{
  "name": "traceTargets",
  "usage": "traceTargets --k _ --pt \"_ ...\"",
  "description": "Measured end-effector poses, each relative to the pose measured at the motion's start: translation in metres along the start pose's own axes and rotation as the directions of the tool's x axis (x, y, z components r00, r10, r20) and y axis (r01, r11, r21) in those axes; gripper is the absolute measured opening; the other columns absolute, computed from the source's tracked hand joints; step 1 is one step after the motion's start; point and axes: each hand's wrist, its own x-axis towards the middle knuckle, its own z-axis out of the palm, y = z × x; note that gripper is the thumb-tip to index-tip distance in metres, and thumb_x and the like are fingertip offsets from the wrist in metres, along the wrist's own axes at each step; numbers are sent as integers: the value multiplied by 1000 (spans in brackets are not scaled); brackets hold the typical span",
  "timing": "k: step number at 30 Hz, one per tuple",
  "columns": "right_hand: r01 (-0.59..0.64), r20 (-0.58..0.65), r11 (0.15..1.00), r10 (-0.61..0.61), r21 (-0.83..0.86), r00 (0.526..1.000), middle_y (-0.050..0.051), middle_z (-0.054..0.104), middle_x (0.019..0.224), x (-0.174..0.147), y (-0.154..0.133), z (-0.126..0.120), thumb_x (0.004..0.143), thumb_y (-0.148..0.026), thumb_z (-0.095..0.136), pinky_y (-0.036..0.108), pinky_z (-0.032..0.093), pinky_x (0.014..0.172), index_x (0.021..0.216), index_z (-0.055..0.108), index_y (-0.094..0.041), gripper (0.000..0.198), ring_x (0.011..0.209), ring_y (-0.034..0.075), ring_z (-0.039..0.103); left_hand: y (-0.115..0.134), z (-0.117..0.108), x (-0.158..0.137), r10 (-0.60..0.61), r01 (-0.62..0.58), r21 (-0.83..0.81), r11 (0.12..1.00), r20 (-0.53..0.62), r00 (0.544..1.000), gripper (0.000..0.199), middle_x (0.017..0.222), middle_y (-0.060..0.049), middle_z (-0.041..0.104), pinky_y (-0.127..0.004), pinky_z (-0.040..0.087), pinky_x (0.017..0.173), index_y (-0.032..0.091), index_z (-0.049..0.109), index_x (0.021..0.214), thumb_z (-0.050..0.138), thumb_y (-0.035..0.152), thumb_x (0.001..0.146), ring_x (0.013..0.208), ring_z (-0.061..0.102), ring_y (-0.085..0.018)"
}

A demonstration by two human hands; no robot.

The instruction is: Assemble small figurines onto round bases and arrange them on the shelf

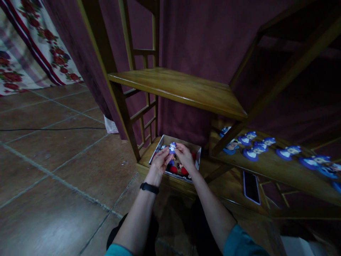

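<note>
Small blue-and-white toy figurine, seemingly of hard moulded plastic (172, 147): raised at the fingertips over the shallow cardboard box, with its blue top uppermost.
Left hand, bare, with a black band at the wrist (161, 160): fingers closed on the figurine's lower left side.
Right hand, bare, below a teal sleeve (184, 156): thumb and fingers brought in on the figurine's right side, so the two hands meet around one piece; how firmly each presses cannot be told.
Weight: likely light, enough for one hand, judging by how small it sits between the fingers.
Stiffness: probably rigid, with little give under a pinch.
Surface: looks smooth and perhaps a little slippery; dry fingertips would suit it better than a loose palm.
Fragile spots: any thin or raised details on the head would be the likeliest to chip or scuff in a drop.
Where to hold: low, around the body or the base, leaving the head free.
Shallow white-sided cardboard box (196, 148): beneath the hands, with glossy red rounded pieces (173, 170) inside, which the figurine could knock against.
Brown wooden shelf at the right (269, 166): bears similar blue-and-white figurines on blue bases (288, 152), standing near one another.
</note>
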Motion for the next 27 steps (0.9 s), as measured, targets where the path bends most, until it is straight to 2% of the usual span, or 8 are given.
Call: traceTargets --k 8,11,16,22,27 --pt "-34 -18 996 36 88 999 4 67 104 0 5 3 75 -22 57 34 49 87 103 62 -24 28 95 16 63 -2 -1 3 34 -35 -31 999 -17 999 13 76 -6 69 -21 55 64 11 65 84 62 4 74 65 65 -11" --pt "-83 0 990 84 111 996 4 67 103 -2 6 7 75 -24 57 33 51 83 103 62 -22 29 93 18 63 -3 2 2 79 -80 -31 996 -27 996 12 77 -6 69 -20 55 67 11 65 82 63 4 73 69 66 -11" --pt "-127 -39 977 136 171 990 5 68 100 -5 8 10 74 -28 58 32 53 75 105 62 -21 31 86 19 64 -4 6 0 134 -134 -14 991 3 991 14 81 -8 69 -24 54 74 10 64 83 64 2 71 75 66 -13" --pt "-65 -76 983 79 170 994 4 68 101 -6 11 14 70 -24 61 32 50 83 98 65 -20 29 88 18 63 -3 0 1 117 -118 11 993 65 991 20 85 -7 69 -25 53 77 11 65 86 63 -1 70 78 66 -13" --pt "-27 -94 983 44 179 995 5 67 101 -8 7 15 69 -22 61 31 49 84 95 67 -19 27 89 18 62 -4 -4 5 132 -134 17 991 77 988 21 86 -8 69 -25 52 77 10 66 86 64 -2 68 76 65 -13"
